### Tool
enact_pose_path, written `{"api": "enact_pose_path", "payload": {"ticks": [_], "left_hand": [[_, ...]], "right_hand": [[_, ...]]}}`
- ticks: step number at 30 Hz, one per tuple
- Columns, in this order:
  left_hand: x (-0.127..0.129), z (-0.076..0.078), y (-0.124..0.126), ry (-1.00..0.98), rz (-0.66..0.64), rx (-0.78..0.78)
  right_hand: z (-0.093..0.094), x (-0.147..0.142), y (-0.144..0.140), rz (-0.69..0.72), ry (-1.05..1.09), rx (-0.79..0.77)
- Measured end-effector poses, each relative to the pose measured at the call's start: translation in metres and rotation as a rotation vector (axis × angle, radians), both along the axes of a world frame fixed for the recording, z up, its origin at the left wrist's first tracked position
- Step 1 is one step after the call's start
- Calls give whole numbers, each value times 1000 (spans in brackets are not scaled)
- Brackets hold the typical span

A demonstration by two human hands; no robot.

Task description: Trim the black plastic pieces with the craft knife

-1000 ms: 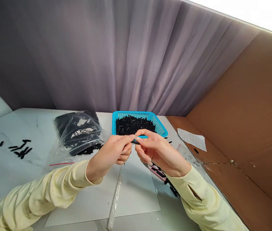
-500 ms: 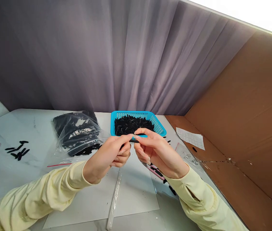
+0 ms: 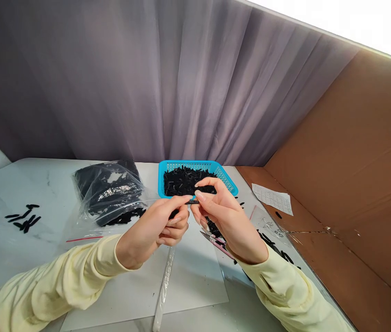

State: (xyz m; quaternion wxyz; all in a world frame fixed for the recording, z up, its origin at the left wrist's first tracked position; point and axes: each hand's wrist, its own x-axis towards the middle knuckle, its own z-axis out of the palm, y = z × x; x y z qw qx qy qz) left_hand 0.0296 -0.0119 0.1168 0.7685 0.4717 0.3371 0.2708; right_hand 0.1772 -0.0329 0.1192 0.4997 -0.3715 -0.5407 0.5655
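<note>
Between my two hands is a small, narrow black piece [image 3: 192,202], held level in front of the blue basket. My left hand [image 3: 162,226] pinches its left end, thumb on top and the other fingers curled under. At the right end, the thumb of my right hand [image 3: 224,214] presses close to the piece, with the index finger raised above it; the lower fingers are partly hidden. Just behind the hands stands a blue plastic basket [image 3: 161,182] filled with similar black pieces [image 3: 181,180].
A clear zip bag [image 3: 112,189] of black pieces lies left of the basket. Loose black pieces [image 3: 26,223] are at far left. Pink-handled scissors [image 3: 212,240] lie under my right wrist. A wrapped strip [image 3: 164,286] rests on a white sheet [image 3: 195,276]. Cardboard [image 3: 347,184] stands at right.
My right hand has shifted slightly, with its index finger lifted higher and spread from the thumb. More of the scissors and the loose pieces on the right show now. My left hand barely moved.
</note>
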Motion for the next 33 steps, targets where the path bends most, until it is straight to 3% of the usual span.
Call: {"api": "enact_pose_path", "payload": {"ticks": [9,12,15,18,20,24,27,30,33], "left_hand": [[1,2,2,-59,10,-74],[1,0,5,-178,13,-241],[3,-6,10,-274,49,-473],[6,-12,15,-326,100,-628],[7,-14,17,-349,94,-672],[6,-16,17,-366,77,-662],[3,-16,17,-368,74,-619],[1,-17,17,-388,14,-593],[1,-16,16,-418,-9,-570]], "right_hand": [[1,-1,-2,-29,-109,108],[-3,5,8,-107,-177,185],[-19,21,34,-268,-315,324],[-35,41,62,-305,-617,415],[-37,48,69,-297,-762,453],[-13,37,41,-250,-827,642],[5,19,8,-119,-963,705],[7,5,-11,-8,-1100,675],[1,0,-12,-20,-1130,636]]}}
